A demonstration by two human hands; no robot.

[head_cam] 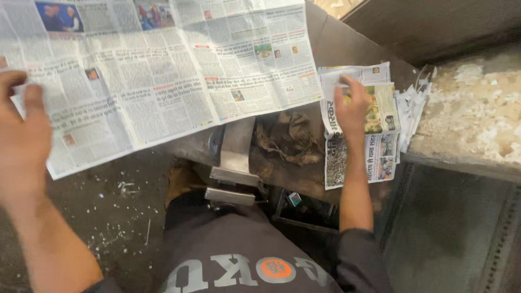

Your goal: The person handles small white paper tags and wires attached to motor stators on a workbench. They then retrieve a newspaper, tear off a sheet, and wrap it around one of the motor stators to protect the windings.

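- Left hand (21,135), fingers up, grips the edge of an open newspaper sheet (157,70), whose long axis runs left to right.
- Right hand (351,103), arm stretched forward, presses spread fingers on a stack of folded newspapers (380,146) on the counter (472,114).

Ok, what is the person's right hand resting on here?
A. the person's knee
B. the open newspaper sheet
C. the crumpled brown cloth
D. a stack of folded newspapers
D: the right hand lies flat on the stack of folded newspapers, while the left hand holds the open newspaper sheet.
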